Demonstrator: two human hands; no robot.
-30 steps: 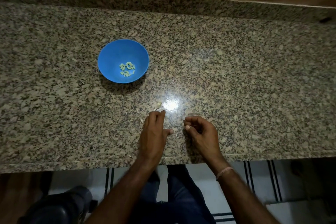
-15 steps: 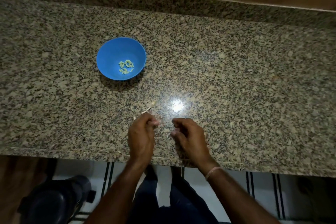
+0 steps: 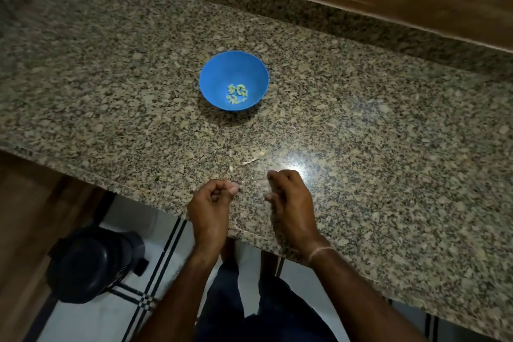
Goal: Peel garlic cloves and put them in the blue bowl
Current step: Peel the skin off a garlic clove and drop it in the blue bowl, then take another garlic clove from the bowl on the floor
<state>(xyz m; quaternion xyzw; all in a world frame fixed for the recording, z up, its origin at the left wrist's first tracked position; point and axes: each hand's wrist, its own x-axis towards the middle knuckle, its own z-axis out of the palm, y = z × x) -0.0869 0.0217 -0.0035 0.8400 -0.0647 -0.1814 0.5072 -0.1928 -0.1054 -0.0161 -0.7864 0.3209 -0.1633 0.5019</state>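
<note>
Left hand [image 3: 212, 204] has drawn back; blue bowl [image 3: 222, 72] sits well beyond it.

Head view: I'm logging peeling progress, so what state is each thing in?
Round blue plastic bowl: upright, cloves inside.
Pale peeled garlic cloves: piled at bowl's bottom.
Papery garlic skin scraps: loose on speckled granite counter.
Left hand: fingers curled; contents hidden.
Right hand: fingers loosely bent, blurred, nothing visible.
</note>
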